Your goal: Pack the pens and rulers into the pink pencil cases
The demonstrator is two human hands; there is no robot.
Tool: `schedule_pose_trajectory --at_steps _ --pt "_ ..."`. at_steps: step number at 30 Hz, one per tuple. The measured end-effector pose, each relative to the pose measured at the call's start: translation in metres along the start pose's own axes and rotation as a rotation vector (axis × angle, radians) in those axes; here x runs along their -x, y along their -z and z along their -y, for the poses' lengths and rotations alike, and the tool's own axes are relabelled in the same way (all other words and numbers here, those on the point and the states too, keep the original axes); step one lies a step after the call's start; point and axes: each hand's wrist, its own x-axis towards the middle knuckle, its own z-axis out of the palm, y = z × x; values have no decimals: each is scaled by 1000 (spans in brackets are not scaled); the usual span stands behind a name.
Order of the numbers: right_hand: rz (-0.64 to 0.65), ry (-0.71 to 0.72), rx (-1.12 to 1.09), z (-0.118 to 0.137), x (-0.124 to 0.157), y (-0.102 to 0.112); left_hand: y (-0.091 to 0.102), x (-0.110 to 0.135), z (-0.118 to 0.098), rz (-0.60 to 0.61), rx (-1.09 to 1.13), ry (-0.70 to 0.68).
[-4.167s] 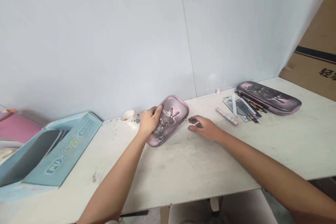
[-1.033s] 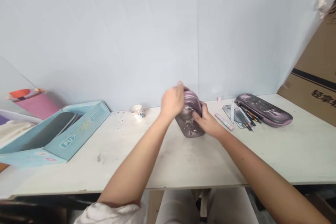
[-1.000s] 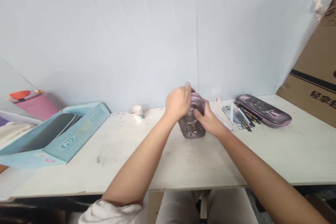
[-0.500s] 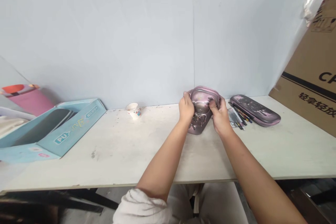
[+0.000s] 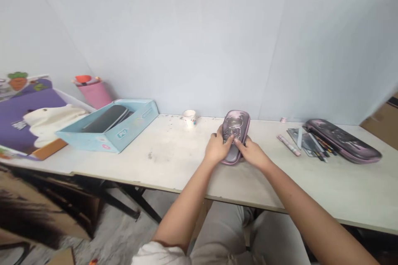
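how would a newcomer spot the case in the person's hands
Start at the long whitish table and find the paper cup near the wall. To the cup's right is a rounded, pink-edged case with a shiny raised design. Unlike the similar case lying farther right beside the pencils, this one is held between the left hand and right hand.

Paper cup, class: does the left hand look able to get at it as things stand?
Probably yes, though it would have to let go first: the left hand grips a pencil case, but the cup stands upright farther back to its left, with nothing visible between them.
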Motion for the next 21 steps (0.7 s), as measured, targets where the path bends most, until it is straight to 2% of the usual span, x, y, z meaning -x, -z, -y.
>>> schedule_pose_trajectory --at_steps 5,8,11,15,17,21 --pt "353 -125 -158 56 -6 -81 69 25 75 49 -210 128" --pt "445 -77 -152 82 -13 -129 100 36 119 33 -269 177" --pt "524 -52 -115 100 -27 -171 121 38 159 43 -312 238" --pt "579 -29 -65 110 -50 -204 132 24 193 36 -381 251" --pt "542 -46 -47 111 -62 -210 130 9 201 39 -398 226" --pt "468 -96 -70 108 -86 -207 120 -28 205 62 -414 185"
